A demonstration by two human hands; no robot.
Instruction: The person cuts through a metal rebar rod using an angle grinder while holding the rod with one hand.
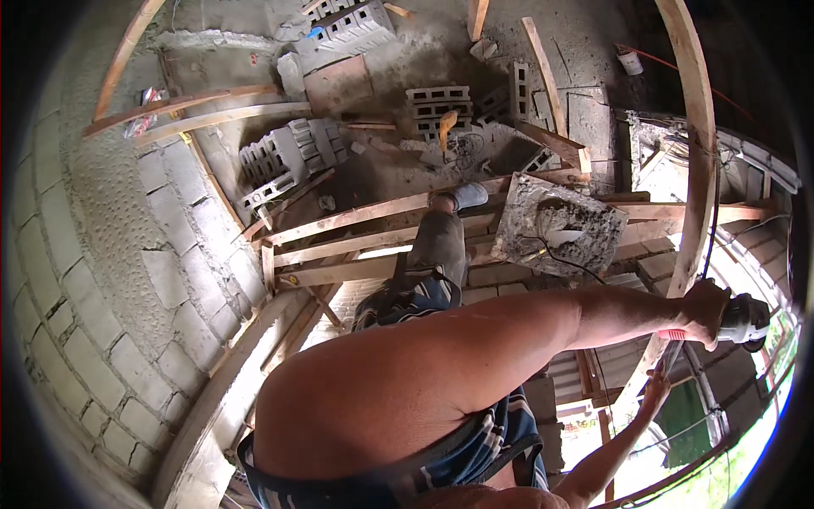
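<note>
My left arm reaches across to the right, its hand (706,313) wrapped around a grey and black hand-held power tool (743,323), probably an angle grinder. Beside that hand is a red ribbed piece (671,334); I cannot tell what it belongs to. A long wooden post (694,121) passes just behind the tool. Lower down, my right hand (658,385) is raised to a thin grey piece (669,357) by the post. Whether its fingers grip that piece is unclear. A dark cord (713,219) hangs along the post above my left hand.
My shoe (470,195) rests on wooden scaffold planks (356,216). A mortar-caked board (566,223) lies beside it, a black cable across it. Far below, concrete blocks (280,156) are stacked on the floor. A block wall (95,305) rises at the left.
</note>
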